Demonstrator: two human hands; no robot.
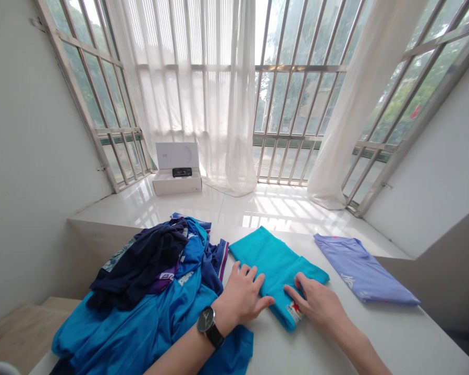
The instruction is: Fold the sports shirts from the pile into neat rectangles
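Observation:
A turquoise garment (271,255), folded into a flat rectangle with a small colourful print at its near corner, lies on the white table. My left hand (243,292), with a black watch (207,320) on its wrist, rests with spread fingers along the garment's left edge. On the near right part of the cloth is my right hand (317,301), one finger stretched out by the print and the others slightly bent. Neither hand grips the fabric. To the left is a loose heap of clothes, with a blue shirt (140,323) under a dark navy garment (140,260).
A folded lavender shirt (369,271) lies at the right of the table (394,338). An open white box (176,185) with a black device (182,172) stands on the window sill (226,205). Behind are white curtains (234,104) and barred windows.

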